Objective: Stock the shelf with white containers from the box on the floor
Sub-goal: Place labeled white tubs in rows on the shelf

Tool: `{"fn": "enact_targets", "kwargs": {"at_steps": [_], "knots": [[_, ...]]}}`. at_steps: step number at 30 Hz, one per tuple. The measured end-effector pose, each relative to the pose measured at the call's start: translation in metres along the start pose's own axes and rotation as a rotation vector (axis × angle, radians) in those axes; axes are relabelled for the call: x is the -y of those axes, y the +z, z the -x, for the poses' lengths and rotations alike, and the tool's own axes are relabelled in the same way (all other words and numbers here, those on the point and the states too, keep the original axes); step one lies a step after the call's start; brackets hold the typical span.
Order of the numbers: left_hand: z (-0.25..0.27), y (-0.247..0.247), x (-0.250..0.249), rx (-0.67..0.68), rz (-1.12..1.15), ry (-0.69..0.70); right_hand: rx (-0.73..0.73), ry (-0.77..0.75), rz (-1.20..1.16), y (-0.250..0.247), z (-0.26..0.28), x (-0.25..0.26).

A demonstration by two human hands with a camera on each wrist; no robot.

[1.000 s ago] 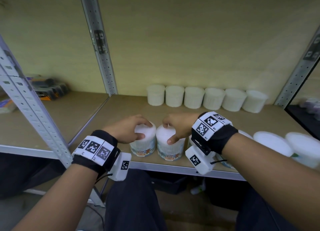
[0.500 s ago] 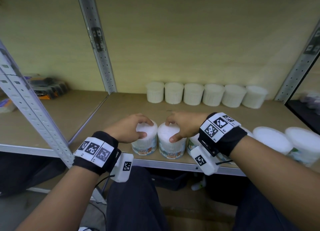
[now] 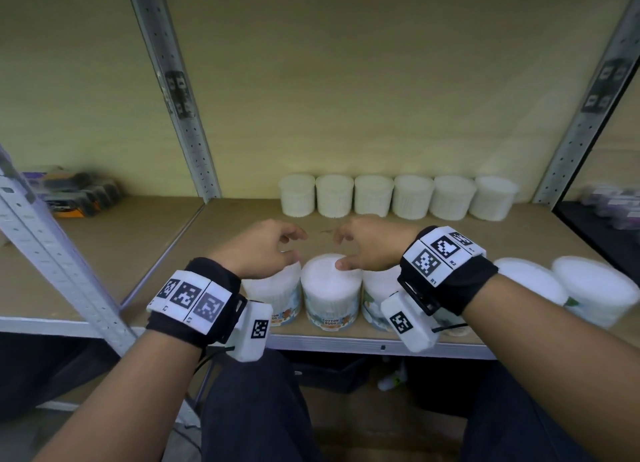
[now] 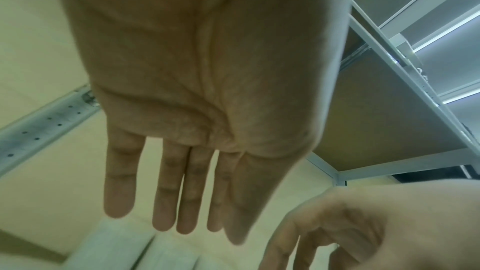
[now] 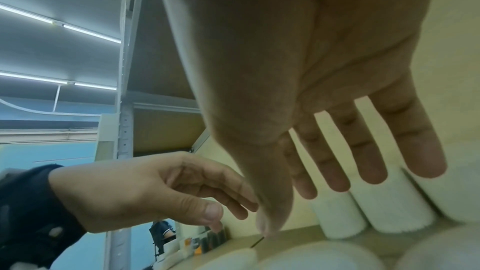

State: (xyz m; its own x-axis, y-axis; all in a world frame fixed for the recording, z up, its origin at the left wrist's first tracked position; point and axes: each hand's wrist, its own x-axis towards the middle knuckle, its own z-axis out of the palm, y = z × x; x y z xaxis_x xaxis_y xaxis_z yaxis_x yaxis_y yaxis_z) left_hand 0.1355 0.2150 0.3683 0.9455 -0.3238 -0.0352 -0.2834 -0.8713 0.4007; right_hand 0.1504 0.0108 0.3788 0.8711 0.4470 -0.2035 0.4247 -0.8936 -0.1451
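Two white containers standing side by side at the front edge of the shelf [image 3: 214, 219]: left container [image 3: 277, 295] partly hidden under the left hand [image 3: 258, 255], right container [image 3: 330, 297] in plain sight, lid up, printed label "COTTON BUDS" facing forward. Just right of these, a third front container [image 3: 375, 295] partly behind the right wrist, then two more tubs [image 3: 530, 283] further right along the same edge. Back row of six white containers [image 3: 398, 196] lined up against the rear wall, well apart from the front ones. Left hand held above its container, fingers loosely spread and holding nothing; palm and straight fingers [image 4: 119, 182] plain in the left wrist view. Right hand [image 3: 369, 245] likewise relaxed and empty, thumb tip over the lid of the right container; contact not clear. Grey perforated uprights [image 3: 180, 97] framing the bay. Dark and orange packs [image 3: 74, 194] on the neighbouring shelf to the left. Dark trousers [image 3: 256, 409] below.
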Motion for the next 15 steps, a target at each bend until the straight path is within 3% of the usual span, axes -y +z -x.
{"fn": "enact_targets", "kwargs": {"at_steps": [10, 15], "knots": [[-0.084, -0.002, -0.079, -0.129, 0.120, 0.133, -0.180, 0.229, -0.085, -0.031, 0.016, -0.105], [-0.145, 0.008, -0.128, -0.120, 0.154, 0.179, -0.239, 0.351, -0.111, -0.051, 0.026, -0.172]]}}
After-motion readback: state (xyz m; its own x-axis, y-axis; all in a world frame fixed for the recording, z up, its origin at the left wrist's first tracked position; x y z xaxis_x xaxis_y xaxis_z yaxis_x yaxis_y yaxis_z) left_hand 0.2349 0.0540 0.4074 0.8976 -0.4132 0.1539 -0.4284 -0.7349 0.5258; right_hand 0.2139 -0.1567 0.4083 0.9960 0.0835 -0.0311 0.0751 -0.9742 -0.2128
